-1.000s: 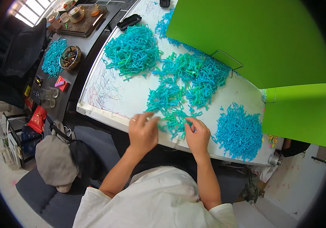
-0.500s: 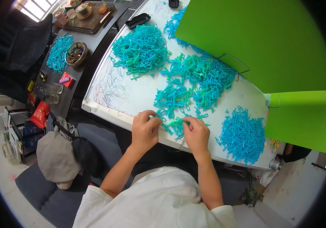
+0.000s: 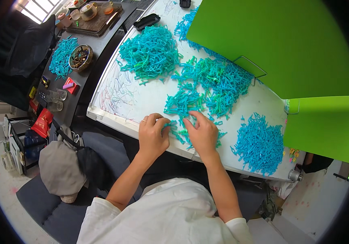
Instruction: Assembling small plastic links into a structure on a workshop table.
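Over the near edge of the white table, my left hand is closed, thumb against fingers. A small teal plastic clip-like piece shows at its fingertips. To the right, my right hand reaches over a small near heap, thumb and forefinger apart, with nothing visible between them. Loose teal and green pieces lie between and under the hands. Just beyond them spreads a mixed blue, teal and green pile. A mostly teal pile lies far left, a blue pile at the right.
Large green panels with wire handles stand over the table's far right. A black tray lies at the far edge. On the dark side table at left are a bowl, glasses and more blue pieces. A grey sofa stands below.
My right hand has moved up and to the left, and its thumb and forefinger have parted. My left hand has shifted slightly left and stays closed.
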Demonstrator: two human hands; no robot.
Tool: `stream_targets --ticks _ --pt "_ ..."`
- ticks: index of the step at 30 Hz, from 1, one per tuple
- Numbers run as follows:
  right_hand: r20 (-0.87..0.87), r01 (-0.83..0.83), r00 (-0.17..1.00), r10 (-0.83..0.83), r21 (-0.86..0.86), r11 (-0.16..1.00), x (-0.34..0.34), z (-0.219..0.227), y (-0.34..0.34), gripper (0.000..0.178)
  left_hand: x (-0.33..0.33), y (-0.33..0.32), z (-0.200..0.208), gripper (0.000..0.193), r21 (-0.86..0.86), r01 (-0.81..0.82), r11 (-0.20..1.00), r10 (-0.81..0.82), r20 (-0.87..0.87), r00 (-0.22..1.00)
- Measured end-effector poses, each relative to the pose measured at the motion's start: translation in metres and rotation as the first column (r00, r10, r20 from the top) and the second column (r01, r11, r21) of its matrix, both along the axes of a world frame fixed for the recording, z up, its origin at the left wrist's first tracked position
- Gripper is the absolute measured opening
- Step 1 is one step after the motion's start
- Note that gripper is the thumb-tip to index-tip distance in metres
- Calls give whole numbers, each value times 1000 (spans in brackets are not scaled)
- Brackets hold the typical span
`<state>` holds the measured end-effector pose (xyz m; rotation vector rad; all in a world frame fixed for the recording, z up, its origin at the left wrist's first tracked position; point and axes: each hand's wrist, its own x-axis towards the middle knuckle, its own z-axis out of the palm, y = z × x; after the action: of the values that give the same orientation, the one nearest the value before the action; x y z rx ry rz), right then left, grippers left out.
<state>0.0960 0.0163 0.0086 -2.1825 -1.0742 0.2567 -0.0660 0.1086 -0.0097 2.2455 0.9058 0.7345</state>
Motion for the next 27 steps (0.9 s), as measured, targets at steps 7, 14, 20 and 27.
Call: stream_targets --ticks 7,14,20,27 --pt "-35 -6 999 5 -39 999 -5 -22 -5 16 1 3 -10 28 -103 -136 985 146 89 985" --pt "-200 23 979 -48 -128 992 5 -4 -29 15 8 2 -1 29 82 -79 994 72 80 994" --pt "-211 -3 977 -42 -208 978 9 4 -35 14 30 -4 -3 25 160 -8 987 10 -11 1000" --pt "-217 51 972 -91 -184 982 11 5 -34 12 41 1 -11 14 191 60 980 -50 -54 997"
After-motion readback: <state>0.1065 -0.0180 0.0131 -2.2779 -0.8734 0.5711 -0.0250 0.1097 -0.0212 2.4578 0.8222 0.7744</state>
